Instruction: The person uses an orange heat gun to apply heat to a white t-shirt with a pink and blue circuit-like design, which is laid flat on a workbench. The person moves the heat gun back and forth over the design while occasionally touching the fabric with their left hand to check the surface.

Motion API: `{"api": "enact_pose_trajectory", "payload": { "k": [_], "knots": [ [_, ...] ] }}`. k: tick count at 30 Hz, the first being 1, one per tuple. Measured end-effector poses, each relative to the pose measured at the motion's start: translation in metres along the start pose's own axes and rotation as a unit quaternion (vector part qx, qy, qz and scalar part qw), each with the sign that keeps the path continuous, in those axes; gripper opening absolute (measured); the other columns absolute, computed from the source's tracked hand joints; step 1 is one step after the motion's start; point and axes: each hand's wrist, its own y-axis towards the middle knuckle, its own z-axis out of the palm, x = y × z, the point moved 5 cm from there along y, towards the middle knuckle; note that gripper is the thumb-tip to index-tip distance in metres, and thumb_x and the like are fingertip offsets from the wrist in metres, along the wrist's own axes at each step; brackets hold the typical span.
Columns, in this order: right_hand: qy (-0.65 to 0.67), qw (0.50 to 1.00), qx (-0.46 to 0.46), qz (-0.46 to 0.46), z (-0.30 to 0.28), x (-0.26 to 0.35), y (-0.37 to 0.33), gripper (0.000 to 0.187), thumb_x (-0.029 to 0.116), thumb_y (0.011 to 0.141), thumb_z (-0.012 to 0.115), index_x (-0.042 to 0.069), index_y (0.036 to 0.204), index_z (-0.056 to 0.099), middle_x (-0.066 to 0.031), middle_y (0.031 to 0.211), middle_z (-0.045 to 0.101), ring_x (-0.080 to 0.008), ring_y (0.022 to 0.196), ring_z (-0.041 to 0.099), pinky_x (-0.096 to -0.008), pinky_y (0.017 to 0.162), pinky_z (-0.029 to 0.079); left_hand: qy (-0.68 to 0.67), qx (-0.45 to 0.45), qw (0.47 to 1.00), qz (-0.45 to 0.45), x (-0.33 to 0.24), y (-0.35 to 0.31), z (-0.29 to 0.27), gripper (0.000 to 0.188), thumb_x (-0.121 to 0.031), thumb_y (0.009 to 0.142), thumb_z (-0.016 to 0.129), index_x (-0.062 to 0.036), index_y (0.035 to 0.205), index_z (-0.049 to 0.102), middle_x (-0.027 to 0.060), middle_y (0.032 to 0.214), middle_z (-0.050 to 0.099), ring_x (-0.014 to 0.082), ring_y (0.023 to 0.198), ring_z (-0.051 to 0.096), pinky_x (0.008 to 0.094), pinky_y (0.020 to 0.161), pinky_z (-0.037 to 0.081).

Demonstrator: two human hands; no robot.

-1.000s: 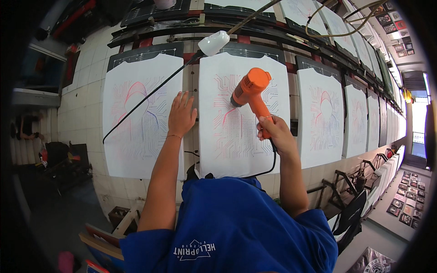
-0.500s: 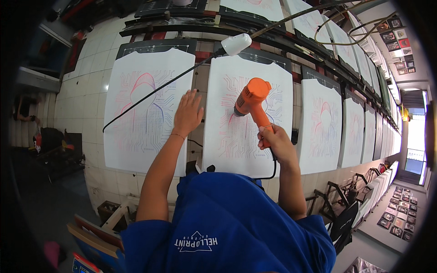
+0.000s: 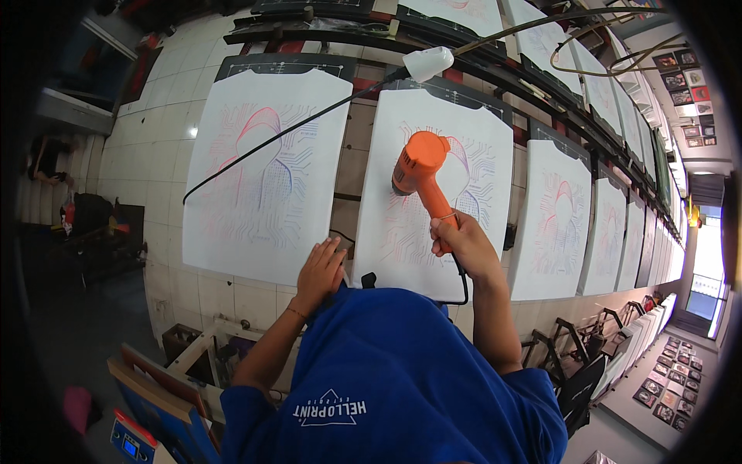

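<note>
My right hand [image 3: 468,246] is wrapped round the handle of an orange heat gun [image 3: 423,161]. The gun is over the middle white shirt [image 3: 433,108], its dark nozzle tilted down toward the left part of the red and blue line print. How far the nozzle is from the cloth cannot be told. My left hand [image 3: 320,271] lies with fingers stretched out at the lower right corner of the left white shirt [image 3: 209,247], which bears the same hooded-figure print. Both shirts are laid flat over dark boards [image 3: 328,68].
A black cord runs from a white plug piece [image 3: 429,63] across the left shirt. More printed shirts [image 3: 553,174] on boards line up to the right. Dark metal rails [image 3: 325,35] pass behind. Wooden frames [image 3: 158,387] and a small device with a screen [image 3: 131,442] stand at lower left.
My left hand has drawn back toward my body, down the left shirt's right edge to its lower corner. The heat gun has shifted slightly left over the print. The view has shifted a little.
</note>
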Motion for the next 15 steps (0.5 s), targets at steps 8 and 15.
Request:
{"api": "enact_pose_trajectory", "payload": {
  "k": [8,15],
  "knots": [
    [-0.013,0.999,0.033,0.033,0.011,-0.004,-0.019,0.033,0.028,0.093,0.065,-0.002,0.102,0.058,-0.0036,0.081,0.059,-0.0101,0.065,0.059,-0.0252,0.061,0.05,-0.021,-0.057,0.998,0.017,-0.005,-0.003,-0.011,0.032,-0.017,0.082,0.062,0.0,0.109,0.065,0.0171,0.126,0.061,0.0349,0.126,0.052,0.048,0.111,0.037],
    [-0.002,0.996,-0.088,-0.011,-0.015,-0.003,-0.01,0.032,0.028,0.093,0.065,-0.003,0.097,0.057,-0.0035,0.078,0.058,-0.0106,0.064,0.059,-0.0257,0.059,0.05,-0.021,-0.058,0.998,0.011,-0.004,-0.002,-0.009,0.03,-0.018,0.081,0.064,0.0002,0.105,0.065,0.0175,0.124,0.062,0.0363,0.124,0.053,0.0484,0.11,0.038]
  ]
}}
